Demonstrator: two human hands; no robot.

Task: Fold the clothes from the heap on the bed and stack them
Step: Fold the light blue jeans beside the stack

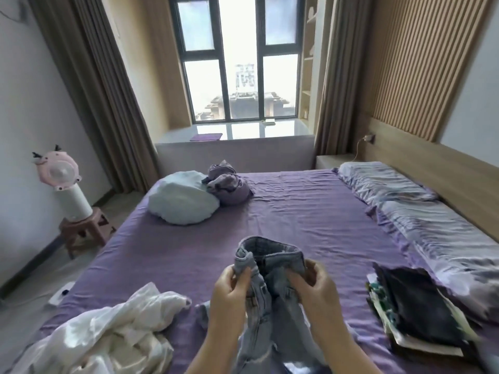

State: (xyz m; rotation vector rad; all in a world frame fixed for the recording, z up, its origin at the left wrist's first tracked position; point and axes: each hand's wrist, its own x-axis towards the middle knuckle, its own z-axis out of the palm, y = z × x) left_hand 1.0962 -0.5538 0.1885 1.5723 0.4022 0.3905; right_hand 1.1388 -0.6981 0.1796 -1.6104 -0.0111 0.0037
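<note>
L hand (229, 290) + R hand (314, 287) pinch jeans (266, 268) waistband | stack (421, 306) R side of bed (297, 211)

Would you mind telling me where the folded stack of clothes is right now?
In the head view, the folded stack lies on the purple bed at lower right, beside the right hand and the striped pillows.

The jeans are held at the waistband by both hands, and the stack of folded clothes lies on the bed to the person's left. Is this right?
Not quite. The head view shows the stack of folded clothes on the person's right, not left. The rest holds: the left hand and right hand both grip the jeans at the waistband.
</note>
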